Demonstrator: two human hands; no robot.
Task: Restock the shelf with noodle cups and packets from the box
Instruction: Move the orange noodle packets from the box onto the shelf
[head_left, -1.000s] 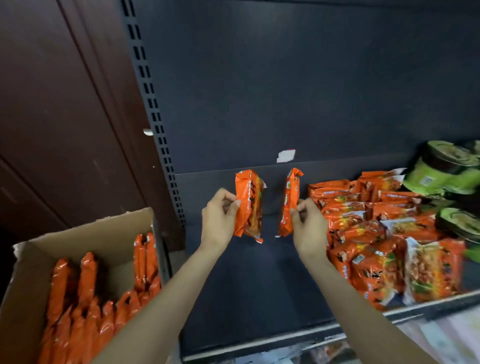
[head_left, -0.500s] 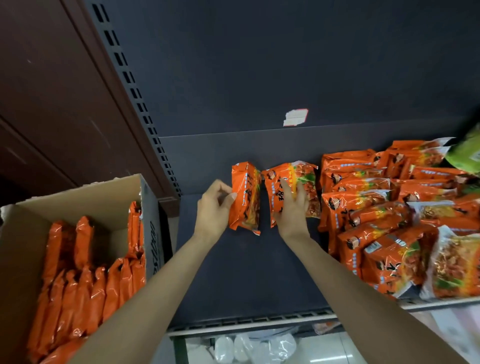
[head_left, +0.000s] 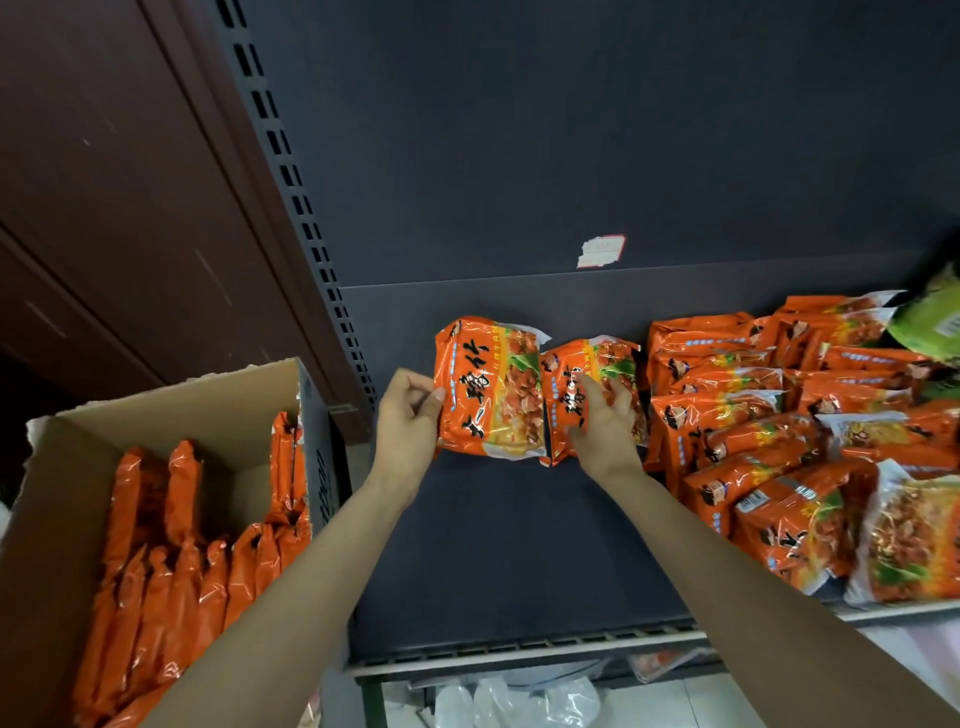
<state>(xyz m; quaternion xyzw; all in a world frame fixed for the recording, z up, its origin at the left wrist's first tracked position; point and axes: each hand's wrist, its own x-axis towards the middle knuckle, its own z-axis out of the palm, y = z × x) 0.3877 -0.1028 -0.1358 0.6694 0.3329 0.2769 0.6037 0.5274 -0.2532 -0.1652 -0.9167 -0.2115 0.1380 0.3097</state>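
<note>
Fingers of the left hand (head_left: 408, 418) are curling round the left edge of one orange noodle packet (head_left: 488, 384), thumb on its printed face, holding it face-up at the back of the shelf (head_left: 498, 545); fingers of the right hand (head_left: 605, 423) are lying spread and loosely bent over a second orange packet (head_left: 587, 374), pressing on its face, though whether any of them are hooking its far edge I cannot tell; the two packets are sitting side by side, their edges touching or slightly overlapping, near the dark back panel (head_left: 571, 130); just to the right, a stacked row of matching orange packets (head_left: 769, 415) is filling the right part of the shelf, with a paler, yellower packet (head_left: 909, 540) at the front right corner; a green package (head_left: 930, 322) is showing at the right edge, partly cut off; a torn white label (head_left: 600, 251) is sticking to the back panel above the held packets; to the left, beside the perforated shelf upright (head_left: 301, 218), an open cardboard box (head_left: 47, 545) is holding more orange packets (head_left: 171, 561) standing on edge in rows.
</note>
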